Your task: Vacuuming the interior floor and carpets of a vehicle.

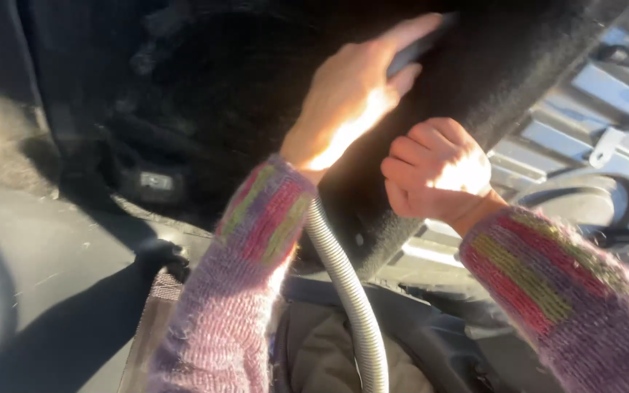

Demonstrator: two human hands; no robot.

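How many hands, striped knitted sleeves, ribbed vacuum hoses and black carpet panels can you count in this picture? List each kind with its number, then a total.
Hands: 2, left hand and right hand
Striped knitted sleeves: 2
Ribbed grey hose: 1
Black carpet panel: 1
Total: 6

two hands [351, 94] [434, 171], one grey ribbed hose [347, 291], one black carpet panel [234, 80], two knitted sleeves [249, 276].

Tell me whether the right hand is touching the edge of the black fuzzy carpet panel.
Touching. The head view shows the right hand closed in a fist around the lower edge of the black fuzzy carpet panel, with no gap between them.
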